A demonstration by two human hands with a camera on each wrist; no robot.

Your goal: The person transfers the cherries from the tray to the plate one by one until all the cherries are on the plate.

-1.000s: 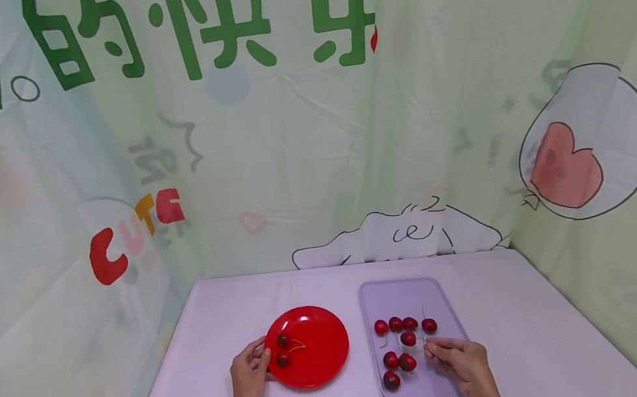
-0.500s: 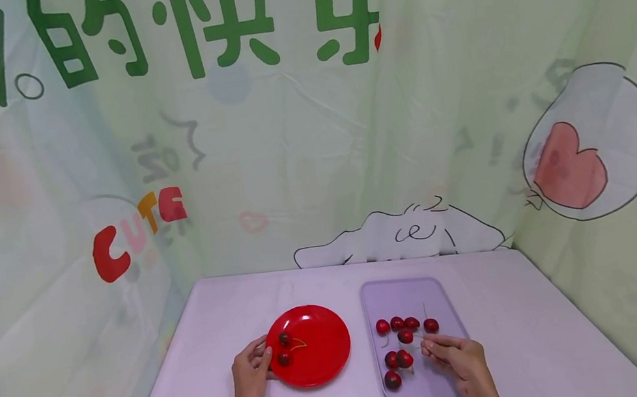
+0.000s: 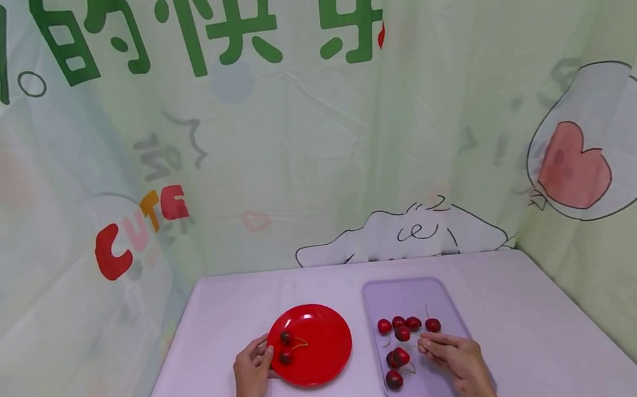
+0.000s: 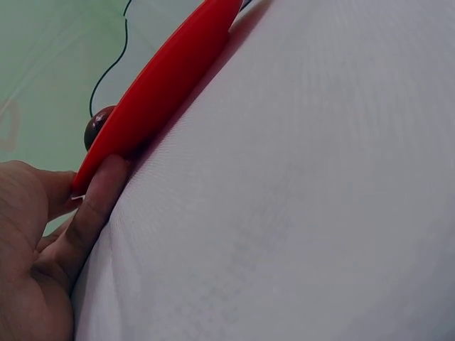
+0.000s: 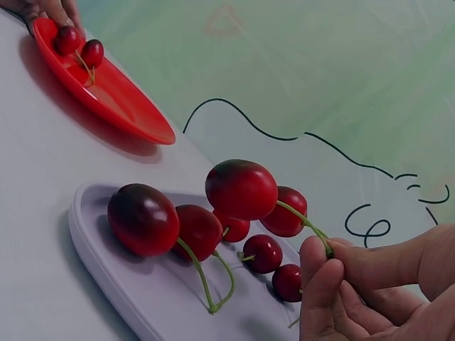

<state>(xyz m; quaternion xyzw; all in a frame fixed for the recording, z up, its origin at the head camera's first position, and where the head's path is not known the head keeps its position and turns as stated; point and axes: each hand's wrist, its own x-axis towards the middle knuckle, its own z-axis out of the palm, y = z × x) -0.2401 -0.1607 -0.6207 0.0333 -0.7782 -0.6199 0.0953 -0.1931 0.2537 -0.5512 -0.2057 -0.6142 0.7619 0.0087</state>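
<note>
My left hand (image 3: 252, 374) grips the near-left rim of a red plate (image 3: 326, 348), thumb at the rim and a finger beneath it in the left wrist view. Two joined cherries (image 5: 67, 40) lie on the plate. Between thumb and fingertips, my right hand (image 3: 457, 358) pinches the joined green stems (image 5: 309, 224) of a pair of cherries (image 5: 242, 190). The pair hangs over a lilac tray (image 3: 402, 290). Several other cherries (image 5: 143, 220) lie in the tray, some partly hidden behind the held pair in the right wrist view.
A pale cloth-covered table (image 3: 281, 288) carries plate and tray side by side, with a narrow gap between them. Printed curtains (image 3: 320, 159) stand behind the table and along both sides.
My right hand and the held cherry pair have shifted slightly left over the tray. The left hand keeps its hold on the plate. The head view has turned slightly.
</note>
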